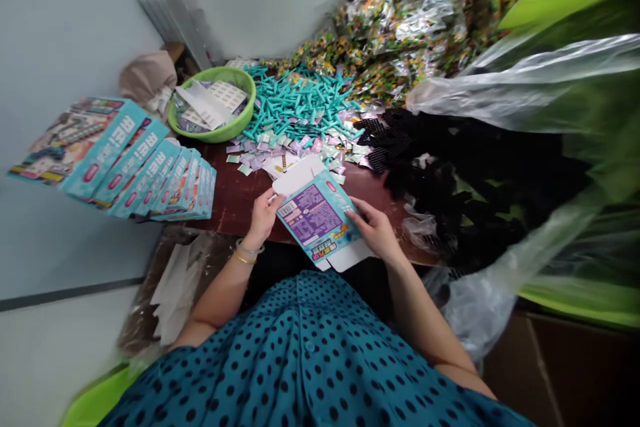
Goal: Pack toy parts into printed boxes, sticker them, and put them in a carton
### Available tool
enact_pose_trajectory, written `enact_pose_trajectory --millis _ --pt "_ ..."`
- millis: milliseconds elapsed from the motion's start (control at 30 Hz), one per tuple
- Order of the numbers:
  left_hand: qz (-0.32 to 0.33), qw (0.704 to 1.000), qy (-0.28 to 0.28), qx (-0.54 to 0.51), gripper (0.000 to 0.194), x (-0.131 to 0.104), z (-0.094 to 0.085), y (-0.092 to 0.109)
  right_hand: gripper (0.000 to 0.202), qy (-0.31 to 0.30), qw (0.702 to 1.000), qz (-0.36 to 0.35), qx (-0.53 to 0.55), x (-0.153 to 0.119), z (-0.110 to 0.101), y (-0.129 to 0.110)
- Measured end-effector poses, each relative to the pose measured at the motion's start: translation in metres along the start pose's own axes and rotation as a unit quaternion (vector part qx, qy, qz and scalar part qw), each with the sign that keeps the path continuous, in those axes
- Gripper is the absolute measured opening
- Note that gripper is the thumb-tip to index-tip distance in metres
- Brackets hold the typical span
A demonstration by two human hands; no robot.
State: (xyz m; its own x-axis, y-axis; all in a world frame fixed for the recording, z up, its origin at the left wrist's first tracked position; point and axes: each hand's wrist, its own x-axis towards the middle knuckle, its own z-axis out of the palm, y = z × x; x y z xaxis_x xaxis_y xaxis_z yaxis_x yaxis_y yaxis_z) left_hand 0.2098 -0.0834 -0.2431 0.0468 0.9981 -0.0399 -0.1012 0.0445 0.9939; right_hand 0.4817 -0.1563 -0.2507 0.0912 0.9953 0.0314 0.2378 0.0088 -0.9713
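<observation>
A teal and purple printed box (320,217) with white flaps open at both ends is held in front of my body, above the table's front edge. My left hand (265,217) grips its left side near the upper white flap, thumb on top. On the opposite side, my right hand (375,227) holds the teal edge, with the thumb over the printed face. Just beyond the box lie small pale green and lilac packets (300,147) and a heap of teal sticks (295,103).
Upright teal boxes (145,167) stand in a row at left. Behind them sits a green basket (250,113) with paper and packets. Colourful plastic-wrapped bundles (380,40) are piled at the back. Black pieces (480,173) and clear plastic (530,93) lie at right on the brown table (230,193).
</observation>
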Motion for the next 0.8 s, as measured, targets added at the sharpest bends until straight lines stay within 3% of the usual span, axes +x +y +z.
enact_pose_trajectory --millis 167,300,400,467,500,567,600,633,700,800 --pt "0.08 0.961 0.019 0.263 0.026 0.022 -0.012 0.009 0.046 0.051 0.998 0.001 -0.025 0.006 -0.01 -0.008" --pt "0.114 0.928 0.142 0.326 0.035 0.072 -0.031 0.027 0.05 0.141 0.989 0.007 -0.041 0.004 -0.033 0.001" --pt "0.1 0.932 0.125 0.324 0.051 0.092 -0.039 0.035 0.054 0.18 0.983 0.028 0.0 -0.002 -0.052 0.01" --pt "0.078 0.967 0.038 0.238 0.074 0.073 -0.03 0.029 0.055 0.181 0.982 0.041 0.026 -0.008 -0.051 0.013" --pt "0.05 0.987 -0.038 0.147 0.082 0.055 -0.021 0.023 0.055 0.176 0.983 0.042 0.029 -0.012 -0.046 0.014" --pt "-0.03 0.984 -0.17 -0.034 0.096 0.009 0.003 0.005 0.053 0.145 0.988 0.037 0.021 -0.019 -0.025 0.012" --pt "-0.065 0.979 -0.172 -0.092 0.098 -0.014 0.015 -0.004 0.053 0.123 0.992 0.035 0.011 -0.023 -0.012 0.01" --pt "-0.101 0.976 -0.137 -0.133 0.093 -0.036 0.026 -0.012 0.054 0.097 0.995 0.036 -0.001 -0.026 0.002 0.007" --pt "-0.132 0.975 -0.03 -0.175 0.085 -0.065 0.041 -0.021 0.058 0.042 0.998 0.046 -0.024 -0.031 0.027 -0.001" --pt "-0.096 0.983 0.055 -0.148 0.076 -0.072 0.042 -0.022 0.067 -0.02 0.998 0.058 -0.013 -0.035 0.052 -0.014"
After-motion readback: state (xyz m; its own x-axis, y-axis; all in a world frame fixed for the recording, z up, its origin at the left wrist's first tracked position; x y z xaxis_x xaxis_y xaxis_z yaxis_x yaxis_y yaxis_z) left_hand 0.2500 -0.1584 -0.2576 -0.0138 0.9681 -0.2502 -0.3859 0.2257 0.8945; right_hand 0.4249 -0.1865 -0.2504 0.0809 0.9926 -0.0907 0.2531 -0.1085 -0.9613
